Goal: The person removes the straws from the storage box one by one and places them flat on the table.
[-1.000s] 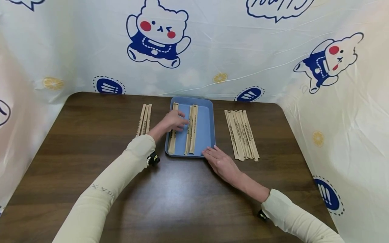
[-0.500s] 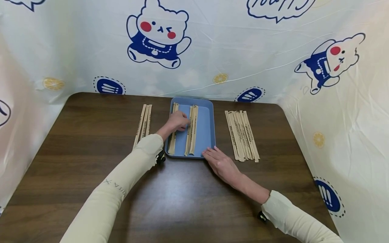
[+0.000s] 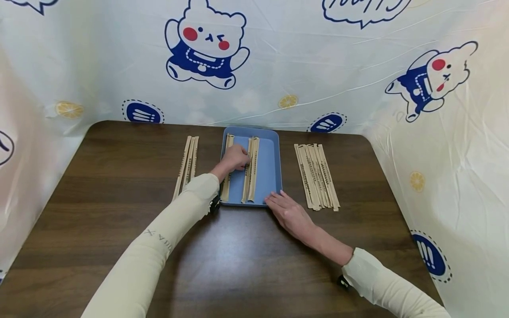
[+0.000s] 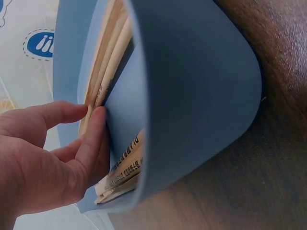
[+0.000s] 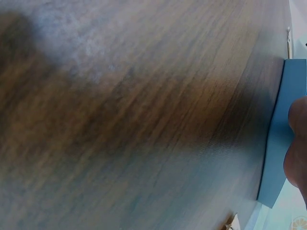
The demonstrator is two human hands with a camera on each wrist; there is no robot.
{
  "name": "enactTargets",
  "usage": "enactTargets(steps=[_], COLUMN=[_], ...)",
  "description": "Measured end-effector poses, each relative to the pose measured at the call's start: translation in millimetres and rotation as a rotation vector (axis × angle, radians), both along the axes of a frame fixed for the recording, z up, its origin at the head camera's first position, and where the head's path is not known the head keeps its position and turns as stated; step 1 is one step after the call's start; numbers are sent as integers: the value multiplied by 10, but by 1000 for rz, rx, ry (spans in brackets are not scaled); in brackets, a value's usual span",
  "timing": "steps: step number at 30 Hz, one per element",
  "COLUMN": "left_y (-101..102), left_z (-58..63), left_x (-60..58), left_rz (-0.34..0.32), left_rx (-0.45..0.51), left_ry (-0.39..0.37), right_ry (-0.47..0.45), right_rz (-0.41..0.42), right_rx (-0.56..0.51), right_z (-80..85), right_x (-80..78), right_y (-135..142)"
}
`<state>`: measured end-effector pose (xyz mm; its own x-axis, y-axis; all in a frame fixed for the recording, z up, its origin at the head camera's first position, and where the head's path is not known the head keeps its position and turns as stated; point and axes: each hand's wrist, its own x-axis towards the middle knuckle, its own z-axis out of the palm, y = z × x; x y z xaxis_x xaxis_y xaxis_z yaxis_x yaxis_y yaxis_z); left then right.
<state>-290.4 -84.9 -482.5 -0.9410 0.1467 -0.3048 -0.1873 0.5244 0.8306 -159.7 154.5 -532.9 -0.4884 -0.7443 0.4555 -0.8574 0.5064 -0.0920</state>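
Note:
A blue tray [image 3: 271, 168] holds long thin sticks in printed brown paper wrappers. One group [image 3: 225, 187] lies along its left side and another group [image 3: 252, 176] near its middle. Over the tray, my left hand [image 3: 236, 157] has thumb and finger at the left edge of the middle group. In the left wrist view the fingertips of that hand [image 4: 62, 153] pinch a paper-wrapped stick [image 4: 103, 79]. My right hand [image 3: 290, 214] rests with straight fingers on the tray's near right corner; the right wrist view shows only part of this hand [image 5: 298, 143] against the tray's blue wall [image 5: 278, 148].
A small group of wrapped sticks [image 3: 190, 157] lies left of the tray, partly behind my left sleeve. To the right is a larger row of several wrapped sticks [image 3: 316, 176]. All stand on a dark wooden table [image 3: 230, 260], with a printed curtain [image 3: 270, 66] behind.
My left hand has moved slightly right over the tray, and its spread fingers have come together on the middle group. The right hand stays at the tray's corner.

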Motion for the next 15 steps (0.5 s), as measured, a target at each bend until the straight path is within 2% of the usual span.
enactTargets(steps=[5,9,15], left_y=[28,64,91], left_z=[21,25,1], left_x=[25,37,22], left_rz=[-23,-41,-56], left_rx=[-76,-181,-268], left_ry=[87,160,188], right_ry=[13,16,12], right_rz=[9,13,12], right_rx=[-15,-16,-15], right_z=[-9,-8,0], right_x=[-7,-9,-3], right_y=[6,7,1])
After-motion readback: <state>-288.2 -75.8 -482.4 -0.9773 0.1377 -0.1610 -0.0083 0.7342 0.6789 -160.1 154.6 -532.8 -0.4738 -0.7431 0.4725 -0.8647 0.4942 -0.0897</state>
